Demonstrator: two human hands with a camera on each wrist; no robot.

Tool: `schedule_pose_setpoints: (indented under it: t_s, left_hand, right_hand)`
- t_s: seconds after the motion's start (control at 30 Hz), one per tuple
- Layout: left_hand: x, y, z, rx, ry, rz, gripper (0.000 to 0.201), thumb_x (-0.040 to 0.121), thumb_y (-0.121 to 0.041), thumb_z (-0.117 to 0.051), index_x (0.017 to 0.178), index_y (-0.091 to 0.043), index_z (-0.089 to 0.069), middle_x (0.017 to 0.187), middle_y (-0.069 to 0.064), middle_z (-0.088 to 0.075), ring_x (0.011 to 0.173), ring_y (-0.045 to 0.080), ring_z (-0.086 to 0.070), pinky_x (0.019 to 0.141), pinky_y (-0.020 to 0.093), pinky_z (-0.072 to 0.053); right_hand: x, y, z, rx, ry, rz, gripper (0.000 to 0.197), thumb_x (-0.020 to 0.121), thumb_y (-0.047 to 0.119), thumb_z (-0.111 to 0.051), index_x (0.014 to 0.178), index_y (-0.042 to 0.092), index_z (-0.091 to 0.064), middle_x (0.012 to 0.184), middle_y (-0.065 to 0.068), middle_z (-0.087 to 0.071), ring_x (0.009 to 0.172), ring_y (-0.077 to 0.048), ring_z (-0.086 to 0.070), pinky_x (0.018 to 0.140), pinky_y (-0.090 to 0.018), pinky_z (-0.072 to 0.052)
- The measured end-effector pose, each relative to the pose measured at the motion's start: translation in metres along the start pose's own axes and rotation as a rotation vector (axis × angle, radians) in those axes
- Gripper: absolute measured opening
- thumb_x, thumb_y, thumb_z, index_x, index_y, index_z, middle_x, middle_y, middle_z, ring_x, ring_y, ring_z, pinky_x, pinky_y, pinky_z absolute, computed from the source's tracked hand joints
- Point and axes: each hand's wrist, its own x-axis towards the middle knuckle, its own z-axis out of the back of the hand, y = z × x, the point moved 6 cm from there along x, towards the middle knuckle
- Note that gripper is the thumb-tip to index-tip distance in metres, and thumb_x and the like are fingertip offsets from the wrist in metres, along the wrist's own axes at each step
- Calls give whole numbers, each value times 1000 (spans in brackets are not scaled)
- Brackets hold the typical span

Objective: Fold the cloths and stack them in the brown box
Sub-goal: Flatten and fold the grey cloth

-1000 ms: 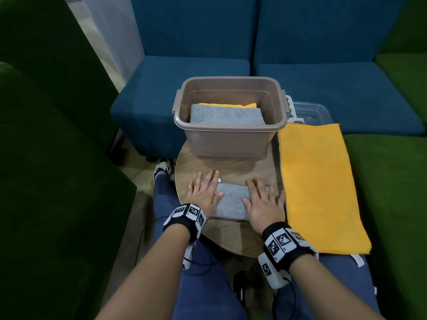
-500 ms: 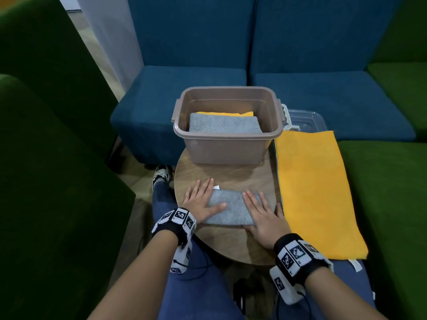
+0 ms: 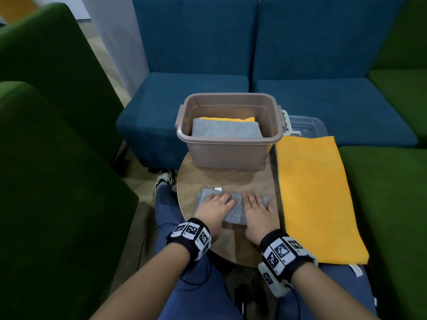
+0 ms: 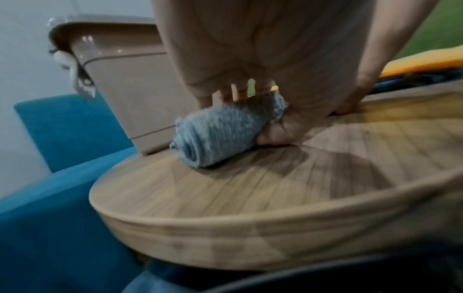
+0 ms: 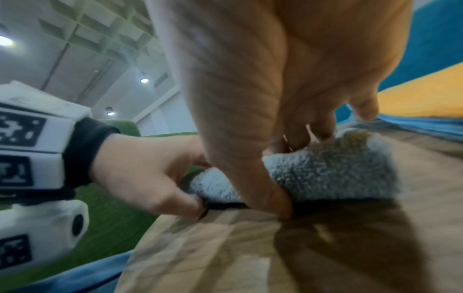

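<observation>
The left hand grips the left part of the folded grey cloth on the round tabletop, fingers on top and thumb tucked under its near edge. Just beside it, the right hand grasps the right part the same way, thumb under the fold. Behind them the brown box holds a grey cloth over a yellow one, mostly hidden. At right lies the flat yellow cloth. Both wrist views are blurred.

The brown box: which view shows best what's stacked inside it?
The head view: it looks down into the brown box, showing a folded grey cloth on a yellow one. The left wrist view shows only its outer wall; the right wrist view misses it.
</observation>
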Motion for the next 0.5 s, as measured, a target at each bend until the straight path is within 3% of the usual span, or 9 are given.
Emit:
schedule_pose_setpoints:
  t_s: [0.07,0.1,0.17,0.2,0.27,0.37,0.43,0.5]
  left_hand:
    - [2,5,5,-135,-61,66,58,81,-10,-56,138,-17,-44,142,2,-44,129,23,-44,110,35,-33]
    - [1,11,8,-215,-88,109,52,81,-9,-54,131,-19,-51,134,0,-52,122,23,-51,103,35,-41]
    - [-1,28,16,-352,-142,210,40,81,-13,-53,120,-20,-60,117,1,-63,107,25,-59,89,36,-49]
    - [-2,39,21,-440,-162,261,36,82,-13,-53,115,-18,-63,111,3,-66,102,25,-61,86,35,-50]
    - [-4,60,36,-708,-209,322,26,82,-16,-54,103,-14,-68,99,4,-68,93,20,-59,79,28,-47]
    - [-6,81,73,-1220,-363,317,4,83,-11,-63,87,-12,-64,84,2,-64,80,15,-59,66,20,-46]
    - [-6,94,94,-1411,-522,331,9,80,-16,-67,86,-13,-61,87,4,-63,79,16,-60,69,24,-51]
    - [-6,106,113,-1358,-708,374,16,78,-30,-62,89,-18,-59,95,2,-64,86,16,-60,78,32,-51]
  right_hand:
    - [1,-1,7,31,-55,16,86,87,15,-60,155,12,-9,161,-4,-14,149,-22,-11,120,-44,-13]
    - [2,-5,12,63,-85,25,76,86,14,-59,152,14,-22,156,-4,-29,145,-22,-24,116,-42,-22]
    - [0,-18,28,143,-133,12,47,87,15,-56,133,20,-52,124,-4,-61,117,-24,-56,97,-37,-45]
    - [-2,-26,38,202,-167,2,34,87,17,-55,121,20,-60,107,-4,-67,101,-25,-63,85,-36,-51]
    - [-6,-40,58,386,-250,35,22,89,16,-54,108,20,-64,92,-4,-67,87,-25,-64,74,-36,-52]
    - [-11,-61,89,892,-364,118,16,96,11,-54,107,18,-62,100,1,-66,91,-11,-61,77,-24,-50]
    - [-11,-72,112,1114,-479,132,12,101,15,-49,106,14,-61,99,-3,-66,93,-18,-63,82,-37,-52]
    - [-8,-79,132,1265,-598,96,14,104,13,-42,103,9,-56,90,-8,-63,79,-18,-63,72,-42,-55]
